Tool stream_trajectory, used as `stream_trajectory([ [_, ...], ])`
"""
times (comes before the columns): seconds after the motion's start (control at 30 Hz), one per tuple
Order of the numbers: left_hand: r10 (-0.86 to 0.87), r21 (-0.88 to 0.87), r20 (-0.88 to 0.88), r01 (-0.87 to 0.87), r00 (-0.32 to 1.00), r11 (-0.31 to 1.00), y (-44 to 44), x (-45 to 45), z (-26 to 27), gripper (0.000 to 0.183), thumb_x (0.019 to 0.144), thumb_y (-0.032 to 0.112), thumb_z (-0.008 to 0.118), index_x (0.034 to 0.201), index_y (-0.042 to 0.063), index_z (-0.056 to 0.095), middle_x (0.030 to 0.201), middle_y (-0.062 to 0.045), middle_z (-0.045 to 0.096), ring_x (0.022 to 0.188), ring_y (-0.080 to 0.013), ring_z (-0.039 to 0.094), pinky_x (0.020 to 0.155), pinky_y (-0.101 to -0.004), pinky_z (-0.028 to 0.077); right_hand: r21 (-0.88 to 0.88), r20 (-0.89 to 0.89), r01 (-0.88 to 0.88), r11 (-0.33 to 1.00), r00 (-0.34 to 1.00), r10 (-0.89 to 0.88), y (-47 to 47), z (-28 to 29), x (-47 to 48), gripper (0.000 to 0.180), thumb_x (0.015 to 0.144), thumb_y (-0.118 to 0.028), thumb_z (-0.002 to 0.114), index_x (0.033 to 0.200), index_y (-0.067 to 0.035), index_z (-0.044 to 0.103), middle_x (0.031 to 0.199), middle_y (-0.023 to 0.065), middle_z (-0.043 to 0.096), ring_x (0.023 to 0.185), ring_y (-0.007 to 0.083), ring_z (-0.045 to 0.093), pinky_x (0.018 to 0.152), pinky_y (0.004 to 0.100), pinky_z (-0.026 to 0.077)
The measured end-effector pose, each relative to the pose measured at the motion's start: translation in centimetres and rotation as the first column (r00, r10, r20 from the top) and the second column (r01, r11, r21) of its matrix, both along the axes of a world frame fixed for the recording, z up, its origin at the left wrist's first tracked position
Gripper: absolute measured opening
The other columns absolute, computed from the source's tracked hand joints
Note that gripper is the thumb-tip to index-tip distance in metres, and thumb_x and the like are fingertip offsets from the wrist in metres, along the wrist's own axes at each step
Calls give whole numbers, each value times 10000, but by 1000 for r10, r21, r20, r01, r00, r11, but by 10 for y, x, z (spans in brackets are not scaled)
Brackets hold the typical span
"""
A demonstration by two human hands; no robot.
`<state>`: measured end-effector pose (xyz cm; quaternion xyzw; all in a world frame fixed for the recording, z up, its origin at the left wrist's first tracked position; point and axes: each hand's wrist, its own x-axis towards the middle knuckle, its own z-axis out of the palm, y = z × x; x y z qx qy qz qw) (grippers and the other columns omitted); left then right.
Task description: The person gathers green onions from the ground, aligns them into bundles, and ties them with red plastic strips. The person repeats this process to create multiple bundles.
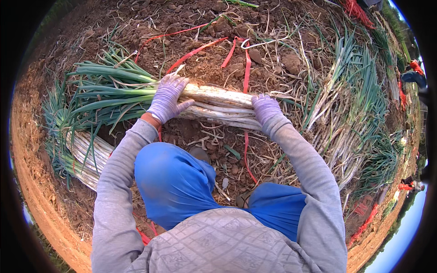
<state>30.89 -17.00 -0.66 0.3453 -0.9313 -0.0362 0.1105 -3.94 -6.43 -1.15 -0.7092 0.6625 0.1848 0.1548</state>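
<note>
A bundle of long green onions point(218, 102) lies crosswise on the soil before my knees, white stalks to the right and green leaves point(112, 88) to the left. My left hand point(169, 97), in a pale purple knit glove, rests over the bundle where white turns to green, thumb spread along the stalks. At the root end, my gloved right hand point(267, 108) cups the stalk ends, its fingertips partly hidden. Beneath the bundle run two red plastic ribbons; the right ribbon point(247, 68) passes under near my right hand, and the left ribbon point(194, 54) goes under near my left.
Another onion bundle point(89, 157) lies at the left. A long heap of loose green onions point(351, 112) stretches along the right. Dry leaf scraps and clods cover the soil point(201, 75). Red ribbon bunches point(356, 12) lie at the upper right. Other people point(413, 73) are at the far right.
</note>
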Motion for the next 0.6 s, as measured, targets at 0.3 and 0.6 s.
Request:
stream_trajectory([
  [0.3, -18, 169, 296, -34, 955, 985, -31, -30, -20, 389, 879, 427, 718, 1016, 67, 664, 920, -168, 668, 929, -371, 650, 870, -493, 498, -332, 191, -66, 941, 972, 136, -21, -28, 24, 303, 944, -237, 629, 1191, -62, 635, 1054, 131, 704, 981, 304, 700, 806, 441, 557],
  [0.6, 6, 455, 450, -235, 893, 859, -46, -59, -40, 631, 970, 641, 521, 1011, 40, 710, 899, -216, 729, 895, -385, 717, 805, -501, 555, -374, 191, -89, 923, 967, 170, -19, -47, 5, 362, 964, -273, 638, 1262, -67, 638, 894, 137, 666, 861, 322, 675, 751, 449, 548],
])
